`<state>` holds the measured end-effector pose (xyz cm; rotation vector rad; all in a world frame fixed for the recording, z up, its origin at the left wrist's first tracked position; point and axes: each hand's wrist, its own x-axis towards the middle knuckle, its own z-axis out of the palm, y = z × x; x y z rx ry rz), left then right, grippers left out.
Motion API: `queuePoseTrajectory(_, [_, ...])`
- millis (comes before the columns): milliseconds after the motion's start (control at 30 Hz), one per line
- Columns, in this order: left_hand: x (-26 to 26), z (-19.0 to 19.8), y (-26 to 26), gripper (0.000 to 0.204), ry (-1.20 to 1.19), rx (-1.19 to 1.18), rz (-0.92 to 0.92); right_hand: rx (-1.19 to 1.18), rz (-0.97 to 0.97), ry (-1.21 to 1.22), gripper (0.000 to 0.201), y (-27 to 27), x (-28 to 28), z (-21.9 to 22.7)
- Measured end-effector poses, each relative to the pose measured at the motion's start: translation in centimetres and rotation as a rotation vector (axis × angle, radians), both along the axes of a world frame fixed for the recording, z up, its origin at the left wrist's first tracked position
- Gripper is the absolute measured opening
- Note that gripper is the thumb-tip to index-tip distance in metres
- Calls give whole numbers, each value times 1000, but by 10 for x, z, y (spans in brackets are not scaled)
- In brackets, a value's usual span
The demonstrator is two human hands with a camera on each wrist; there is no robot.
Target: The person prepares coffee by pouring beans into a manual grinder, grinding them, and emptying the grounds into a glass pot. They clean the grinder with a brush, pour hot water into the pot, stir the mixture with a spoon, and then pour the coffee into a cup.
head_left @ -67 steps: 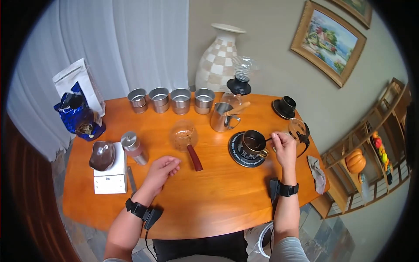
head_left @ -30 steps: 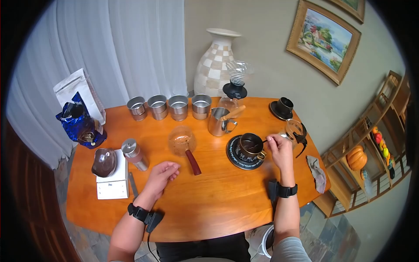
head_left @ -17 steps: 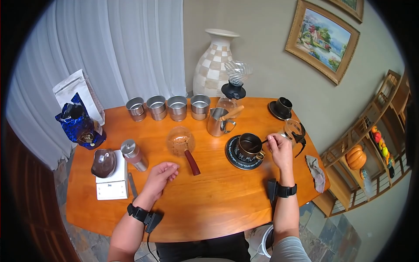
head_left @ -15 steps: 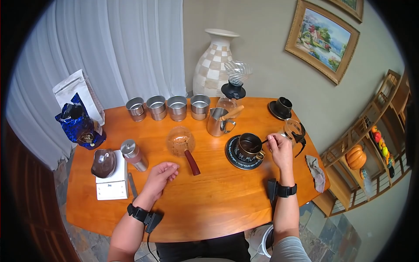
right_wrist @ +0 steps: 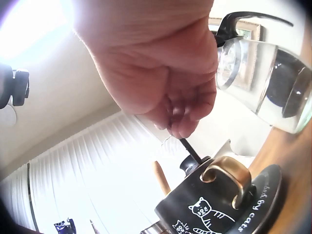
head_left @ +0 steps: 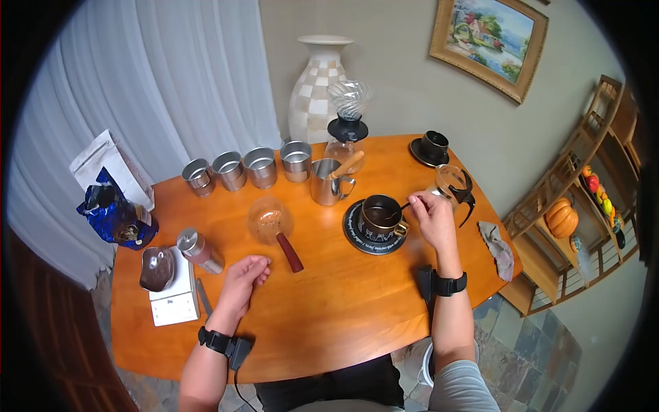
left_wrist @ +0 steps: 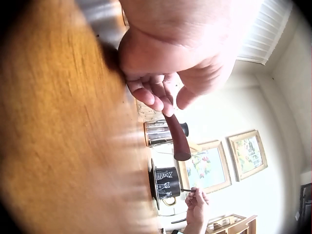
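My right hand (head_left: 432, 218) pinches a thin black stirrer (head_left: 406, 206), which slants down into a black cup (head_left: 377, 225) with a gold handle. The stirrer's lower end is hidden inside. In the right wrist view, white cat drawings show on the cup (right_wrist: 195, 200), which stands upright on a black lettered saucer (right_wrist: 270, 195). My left hand (head_left: 239, 283) lies low at the table with fingers loosely curled, holding nothing. Just beyond it is a round see-through vessel (head_left: 270, 220) with dark specks and a dark red handle (head_left: 290, 254), apart from the fingers in the head view.
A steel pitcher (head_left: 325, 189), several metal cups (head_left: 261, 170) and a glass dripper (head_left: 349, 103) stand at the back. On the left are a grinder (head_left: 197, 248), a white scale (head_left: 175, 309) and a blue bag (head_left: 117, 216). A glass server (head_left: 449, 180) stands behind my right hand; a cloth (head_left: 495, 248) lies right.
The head view has turned, so the table appears tilted. My right hand keeps its pinch on the stirrer in the cup, with only slight movement. The left hand stays near the red handle.
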<state>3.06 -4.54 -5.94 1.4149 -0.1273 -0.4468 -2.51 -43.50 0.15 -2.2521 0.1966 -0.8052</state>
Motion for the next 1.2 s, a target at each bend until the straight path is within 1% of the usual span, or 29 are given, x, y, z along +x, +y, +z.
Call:
queuePoseTrajectory(67, [-1, 1, -1, 16, 6, 6, 17, -12, 24, -15, 18, 1, 2, -3])
queuePoseTrajectory(133, [-1, 1, 0, 17, 1, -7, 12, 25, 78, 20, 17, 1, 5, -9])
queuePoseTrajectory(200, [0, -2, 1, 17, 16, -21, 13, 142, 193, 51, 16, 1, 6, -11])
queuePoseTrajectory(267, [2, -3, 2, 17, 19, -39, 6, 157, 220, 84, 16, 5, 4, -6])
queuePoseTrajectory(333, [2, -4, 2, 17, 19, -49, -10, 223, 192, 53, 16, 4, 4, -5])
queuePoseTrajectory(400, [2, -3, 2, 17, 15, -53, -9, 224, 198, 19, 18, -1, 5, -9])
queuePoseTrajectory(467, [1, -1, 2, 17, 16, -54, -7, 87, 83, 16, 19, -3, 6, -9])
queuePoseTrajectory(500, [0, 0, 1, 17, 17, -44, -6, 79, 58, 24, 20, -2, 5, -8])
queuePoseTrajectory(600, [-1, 1, 2, 17, 22, -33, -4, 68, 92, 53, 21, -6, 8, -13])
queuePoseTrajectory(633, [0, 1, 1, 18, 23, -30, -8, 116, 135, 68, 20, -6, 8, -14])
queuePoseTrajectory(667, [0, 2, 1, 18, 21, -33, -8, 113, 135, 67, 20, -4, 8, -14])
queuePoseTrajectory(733, [0, 2, 1, 17, 28, -11, -4, 222, 270, 109, 20, 0, 7, -11])
queuePoseTrajectory(767, [0, 2, 1, 17, 28, -13, -7, 241, 294, 118, 21, 0, 6, -10])
queuePoseTrajectory(900, [1, 0, 1, 17, 13, -15, -10, 258, 227, 87, 21, -4, 3, -9])
queuePoseTrajectory(967, [1, 0, 1, 17, 12, -17, -15, 161, 116, 76, 22, -6, 3, -7])
queuePoseTrajectory(1000, [1, -1, 1, 17, 10, -19, -13, 161, 111, 74, 22, -5, 3, -6])
queuePoseTrajectory(1067, [1, -1, 1, 16, 6, -22, -16, 37, 53, -7, 21, -2, 3, -5])
queuePoseTrajectory(1200, [2, -3, 1, 18, 12, -16, -5, -45, 17, 5, 18, -2, 6, -10])
